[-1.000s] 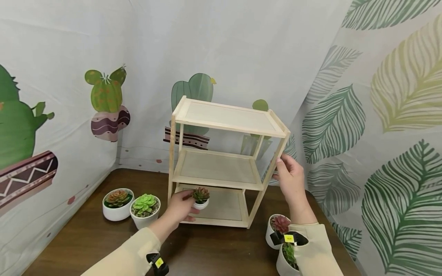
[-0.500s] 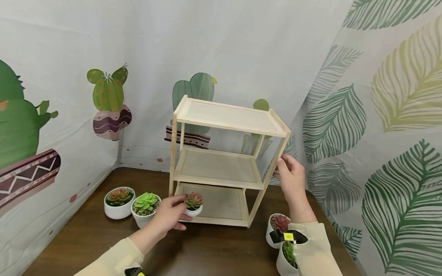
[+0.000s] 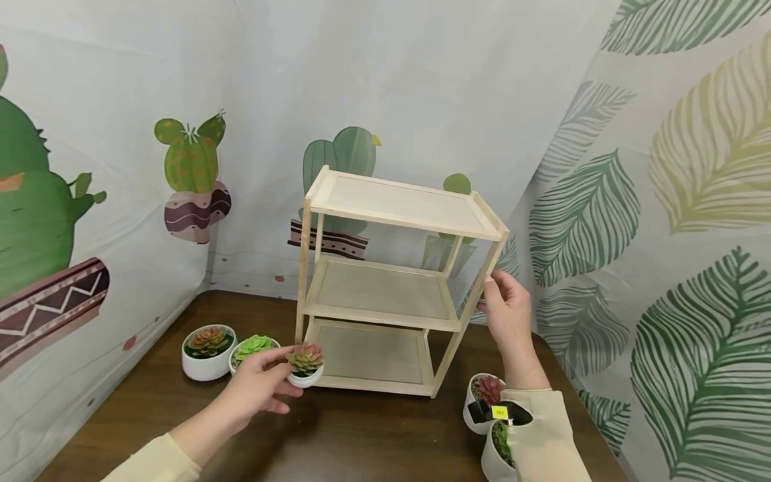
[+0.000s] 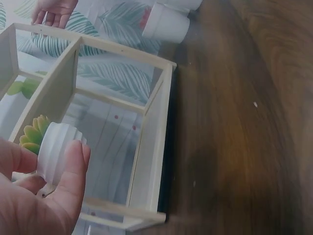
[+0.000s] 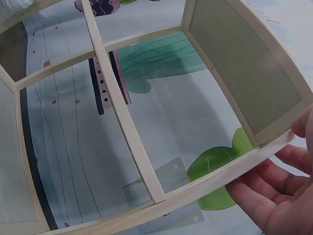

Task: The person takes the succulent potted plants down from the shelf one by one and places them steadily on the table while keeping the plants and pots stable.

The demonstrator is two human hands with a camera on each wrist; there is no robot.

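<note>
My left hand (image 3: 255, 385) pinches a small potted succulent (image 3: 306, 361) with reddish-green leaves, in front of the lower left corner of a three-tier wooden shelf rack (image 3: 403, 203). In the left wrist view thumb and fingers close on the ribbed white pot (image 4: 57, 152), which is tipped sideways there. On the other side my right hand (image 3: 508, 308) grips the rack's right front post, thumb on one face and fingers (image 5: 259, 191) on the other. All three tiers of the rack are bare.
Left of the rack stand a brownish-red succulent in a white bowl (image 3: 207, 365) and a bright green succulent (image 3: 253, 347), partly behind my left hand. Close to my right sleeve are a dark red succulent (image 3: 486, 389) and a green one (image 3: 500, 445). Printed curtains hang behind the brown table (image 3: 373, 442).
My left hand has moved left and toward me with the small potted succulent, from over the bottom tier to the rack's front left corner. The right hand has stayed on the post.
</note>
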